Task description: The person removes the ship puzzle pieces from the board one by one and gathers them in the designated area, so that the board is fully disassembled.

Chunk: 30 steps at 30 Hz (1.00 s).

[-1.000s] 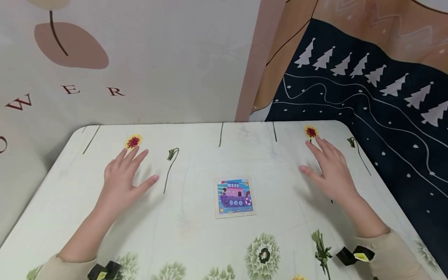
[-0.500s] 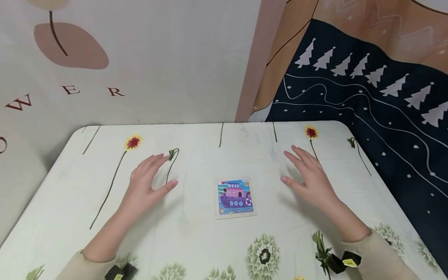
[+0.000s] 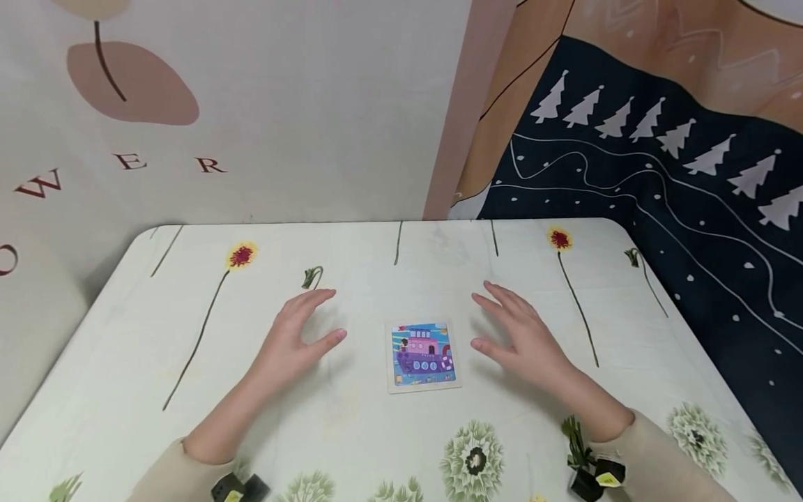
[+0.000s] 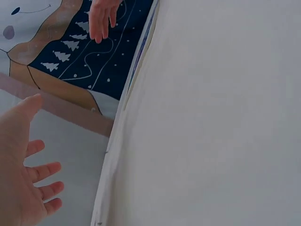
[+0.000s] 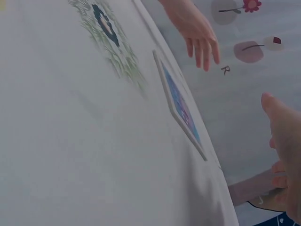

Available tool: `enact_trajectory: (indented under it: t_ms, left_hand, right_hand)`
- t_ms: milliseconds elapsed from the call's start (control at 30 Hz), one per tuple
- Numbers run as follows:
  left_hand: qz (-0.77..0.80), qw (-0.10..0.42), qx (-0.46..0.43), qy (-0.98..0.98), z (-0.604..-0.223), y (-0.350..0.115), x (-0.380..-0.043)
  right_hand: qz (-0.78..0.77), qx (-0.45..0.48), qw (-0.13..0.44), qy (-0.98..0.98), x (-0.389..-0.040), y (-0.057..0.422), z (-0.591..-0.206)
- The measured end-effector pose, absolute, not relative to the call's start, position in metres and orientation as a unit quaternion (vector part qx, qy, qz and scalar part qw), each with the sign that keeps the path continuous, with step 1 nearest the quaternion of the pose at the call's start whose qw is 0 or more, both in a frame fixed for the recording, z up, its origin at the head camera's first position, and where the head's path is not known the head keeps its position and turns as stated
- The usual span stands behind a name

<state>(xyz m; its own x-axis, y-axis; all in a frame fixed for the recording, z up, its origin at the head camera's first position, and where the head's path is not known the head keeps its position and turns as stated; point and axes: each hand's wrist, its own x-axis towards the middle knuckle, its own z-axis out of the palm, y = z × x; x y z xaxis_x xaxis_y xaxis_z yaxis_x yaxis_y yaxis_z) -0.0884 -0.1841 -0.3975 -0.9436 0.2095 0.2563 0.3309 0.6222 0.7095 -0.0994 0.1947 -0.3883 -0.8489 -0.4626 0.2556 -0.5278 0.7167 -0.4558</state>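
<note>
A small square picture puzzle (image 3: 423, 354) with a purple and pink ship in a pale frame lies flat near the middle of the table. My left hand (image 3: 295, 341) hovers to its left, fingers spread and relaxed, holding nothing. On the other side my right hand (image 3: 521, 338) hovers in a similar pose, also holding nothing, its fingertips a short way from the frame. Seen from the right wrist, the thin board (image 5: 181, 106) lies between both hands. The left wrist view shows my left palm (image 4: 19, 169) with thumb and fingers apart.
A white cloth (image 3: 351, 418) printed with flowers and stems covers the table. Behind it hangs a pale wall cloth (image 3: 314, 104) with letters, and at the right a dark blue curtain (image 3: 627, 167) with white trees. Small black devices (image 3: 241, 488) sit at both wrists.
Both hands have moved inward from the table's sides toward the ship picture, the left going right and the right going left. The picture stays in place on the table.
</note>
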Motion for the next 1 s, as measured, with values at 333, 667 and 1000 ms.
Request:
enact_trajectory:
  t_ms: [333,667,1000]
  left_hand:
    - [-0.43,0.054,-0.166,-0.886,-0.411,-0.163,-0.091]
    - [-0.449,0.025,-0.192,-0.872,-0.419,-0.144,-0.094]
    - [-0.443,0.02,-0.22,-0.869,-0.427,-0.129,-0.099]
  right_hand:
    - [0.268,0.291,0.02,-0.918,-0.091,0.177,-0.402]
    - [0.259,0.308,-0.011,-0.916,-0.086,0.161,-0.419]
    - [0.258,0.32,-0.029,-0.911,-0.085,0.15,-0.431]
